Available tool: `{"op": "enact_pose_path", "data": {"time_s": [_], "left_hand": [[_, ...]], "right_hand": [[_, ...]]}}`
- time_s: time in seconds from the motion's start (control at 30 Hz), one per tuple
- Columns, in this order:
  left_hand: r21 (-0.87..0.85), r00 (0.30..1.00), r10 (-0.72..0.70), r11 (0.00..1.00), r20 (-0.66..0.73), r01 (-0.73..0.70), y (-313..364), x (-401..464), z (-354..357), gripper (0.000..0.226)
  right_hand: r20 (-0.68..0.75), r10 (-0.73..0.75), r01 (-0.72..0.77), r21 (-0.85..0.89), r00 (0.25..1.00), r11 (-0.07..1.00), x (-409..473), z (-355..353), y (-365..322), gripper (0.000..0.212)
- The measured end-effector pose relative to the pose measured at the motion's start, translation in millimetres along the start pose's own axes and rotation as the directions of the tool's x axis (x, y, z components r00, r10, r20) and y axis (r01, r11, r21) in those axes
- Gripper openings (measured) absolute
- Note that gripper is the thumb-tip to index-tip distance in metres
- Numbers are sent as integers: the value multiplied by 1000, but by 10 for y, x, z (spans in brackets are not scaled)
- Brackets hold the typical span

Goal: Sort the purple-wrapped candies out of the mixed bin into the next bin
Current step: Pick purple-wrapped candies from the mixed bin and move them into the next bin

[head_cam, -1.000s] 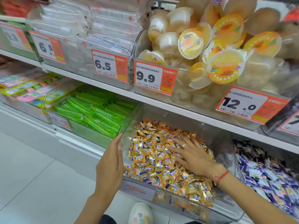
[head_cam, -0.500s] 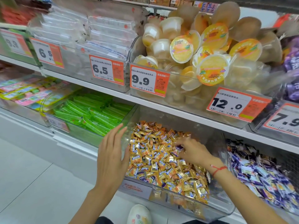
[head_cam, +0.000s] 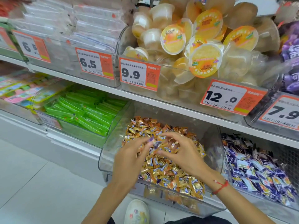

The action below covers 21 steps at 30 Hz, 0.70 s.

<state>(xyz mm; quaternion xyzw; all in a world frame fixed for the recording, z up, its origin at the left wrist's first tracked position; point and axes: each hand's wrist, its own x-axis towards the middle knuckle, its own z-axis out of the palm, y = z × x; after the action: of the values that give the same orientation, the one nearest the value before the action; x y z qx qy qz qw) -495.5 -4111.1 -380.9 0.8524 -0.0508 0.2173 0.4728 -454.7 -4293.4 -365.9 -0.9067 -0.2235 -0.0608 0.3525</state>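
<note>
a purple-wrapped candy [head_cam: 155,144] sits up between the two hands, blurred, just above the heap of gold and orange candies [head_cam: 163,165] in the clear mixed bin [head_cam: 213,159]. the left hand [head_cam: 129,160] comes in from the left with its fingertips at that candy, and a second bit of purple [head_cam: 151,139] shows right at those fingertips; the blur is too heavy to tell whether the left fingers pinch it or only touch it. the right hand [head_cam: 181,152] arches over the pile, fingers curled and spread, tips close to the same purple candy; whether it grips the wrapper cannot be told either. a red string bracelet [head_cam: 220,186] rings the right wrist.

a few more purple wrappers peek out low in the gold heap near the bin's front wall. just to the right, touching side by side, the next bin [head_cam: 226,173] holds a mass of purple and white candies [head_cam: 258,172]. to the left of the mixed bin sits a bin of green packets [head_cam: 84,110], and further left, pastel packets [head_cam: 19,92].

on the shelf above, a bin of jelly cups with orange lids [head_cam: 194,46] carries price tags reading 9.9 [head_cam: 139,73] and 12.0 [head_cam: 229,97]; beside it a 6.5 tag [head_cam: 95,63], and at far right a 7.9 tag [head_cam: 283,113]. down at the bottom edge, a white shoe [head_cam: 137,212] on the pale floor [head_cam: 40,183].
</note>
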Motion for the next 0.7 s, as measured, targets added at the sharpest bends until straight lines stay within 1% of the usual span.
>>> {"op": "enact_pose_path", "data": {"time_s": [0.03,0.07,0.1,0.13,0.17,0.23,0.27,0.3,0.43,0.57,0.63,0.7], "left_hand": [[145,984,121,984,-128,-102,-67,-16,-121,25],[269,953,224,949,-204,-166,-154,-12,-236,27],[348,932,283,917,-226,-194,-247,12,-338,27],[399,928,307,894,-213,-204,-353,41,-409,26],[426,935,305,881,-181,-205,-451,64,-447,27],[403,964,239,899,-120,-172,-597,58,-438,31],[377,972,205,914,-112,-150,-640,43,-417,33],[365,976,182,922,-116,-129,-664,29,-397,34],[361,976,177,925,-131,-119,-685,32,-367,30],[282,976,151,954,-157,-102,-686,12,-356,29],[214,972,124,974,-197,-81,-695,3,-337,29],[117,963,93,991,-251,-66,-720,-11,-306,28]], "right_hand": [[83,-37,40,-40,996,998,22,44,17,40],[185,-97,117,-103,978,988,45,109,37,37],[293,-173,225,-152,940,962,71,185,62,33],[396,-255,345,-175,882,922,97,273,76,29],[492,-320,454,-179,809,873,125,364,94,28],[658,-348,594,-189,667,782,178,548,136,36],[707,-327,626,-207,627,752,204,632,139,41],[724,-305,630,-226,619,743,228,715,145,43],[621,-306,553,-249,721,795,349,933,216,24],[550,-209,412,-275,808,869,457,943,284,33],[513,-132,259,-185,848,948,476,889,242,24],[463,-41,50,-7,886,999,493,827,195,14]]}}
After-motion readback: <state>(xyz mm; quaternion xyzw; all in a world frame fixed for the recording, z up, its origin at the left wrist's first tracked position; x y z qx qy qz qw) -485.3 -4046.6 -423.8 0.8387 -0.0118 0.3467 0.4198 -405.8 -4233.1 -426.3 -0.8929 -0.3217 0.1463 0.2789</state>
